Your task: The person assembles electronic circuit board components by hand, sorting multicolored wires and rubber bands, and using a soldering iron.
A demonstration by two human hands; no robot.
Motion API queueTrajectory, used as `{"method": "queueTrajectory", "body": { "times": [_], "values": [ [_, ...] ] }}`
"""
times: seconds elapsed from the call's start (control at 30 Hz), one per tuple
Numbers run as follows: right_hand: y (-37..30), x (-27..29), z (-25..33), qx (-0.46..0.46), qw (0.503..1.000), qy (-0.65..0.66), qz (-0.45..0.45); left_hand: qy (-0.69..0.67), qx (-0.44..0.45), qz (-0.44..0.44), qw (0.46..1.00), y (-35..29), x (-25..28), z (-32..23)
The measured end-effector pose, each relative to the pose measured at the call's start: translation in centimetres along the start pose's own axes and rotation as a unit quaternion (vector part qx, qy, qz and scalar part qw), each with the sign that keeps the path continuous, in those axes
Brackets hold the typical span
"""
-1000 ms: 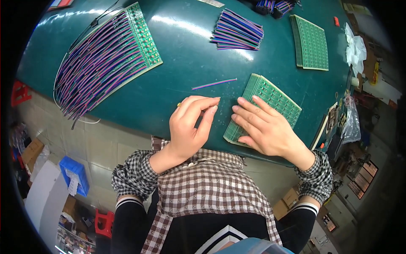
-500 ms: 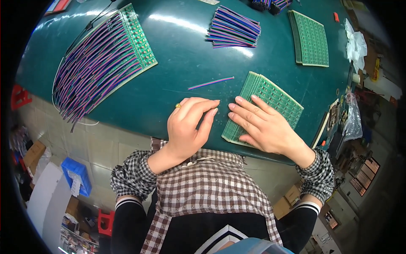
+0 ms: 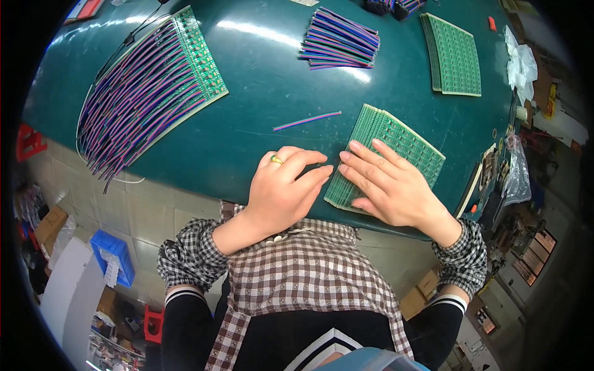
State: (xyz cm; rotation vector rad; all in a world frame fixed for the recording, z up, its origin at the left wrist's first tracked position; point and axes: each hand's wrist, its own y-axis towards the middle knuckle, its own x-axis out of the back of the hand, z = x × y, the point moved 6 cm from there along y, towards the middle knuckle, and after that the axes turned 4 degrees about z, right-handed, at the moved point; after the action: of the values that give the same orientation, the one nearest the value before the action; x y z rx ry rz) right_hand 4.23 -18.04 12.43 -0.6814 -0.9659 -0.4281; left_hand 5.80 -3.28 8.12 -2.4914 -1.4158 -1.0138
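My right hand (image 3: 393,188) lies flat on a fanned stack of green circuit board panels (image 3: 405,145), its fingers stretched out and pointing to the upper left. Just left of that stack is my left hand (image 3: 288,185), with a ring on one finger. Its fingers are bent, and thumb and index tips stand a little apart beside the boards' left edge. Nothing shows between them. Above the left hand, a short multicoloured wire bundle (image 3: 307,120) lies alone on the dark green table (image 3: 247,99).
On the left, a panel (image 3: 201,55) has many wires (image 3: 139,99) attached, hanging past the table edge. A pile of cut wires (image 3: 340,38) lies at the far middle. Another board stack (image 3: 455,55) sits far right, near a clear plastic bag (image 3: 515,170) and tools.
My left hand has moved slightly right and down, its fingertips now closer to the board stack. My right hand has barely shifted on the boards.
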Motion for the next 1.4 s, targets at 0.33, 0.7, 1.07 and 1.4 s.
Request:
{"method": "queueTrajectory", "body": {
  "times": [0.33, 0.7, 1.07, 1.4],
  "values": [
    [0.1, -0.8, -0.6, -0.016, 1.0, -0.012, 0.004, 0.038, -0.073, 0.087, 0.993, -0.5, -1.2, -0.4],
    [0.1, -1.2, -1.1, -0.029, 0.999, -0.03, 0.006, 0.142, -0.122, 0.115, 0.976, -1.5, -1.6, -1.0],
    [0.0, -1.0, -0.9, -0.02, 1.0, -0.02, 0.004, 0.159, -0.138, 0.112, 0.971, -1.9, -1.9, -0.9],
    [-0.2, -1.0, -0.6, -0.018, 1.0, -0.011, 0.017, 0.158, -0.145, 0.108, 0.971, -2.0, -1.8, -0.8]
  ]
}}
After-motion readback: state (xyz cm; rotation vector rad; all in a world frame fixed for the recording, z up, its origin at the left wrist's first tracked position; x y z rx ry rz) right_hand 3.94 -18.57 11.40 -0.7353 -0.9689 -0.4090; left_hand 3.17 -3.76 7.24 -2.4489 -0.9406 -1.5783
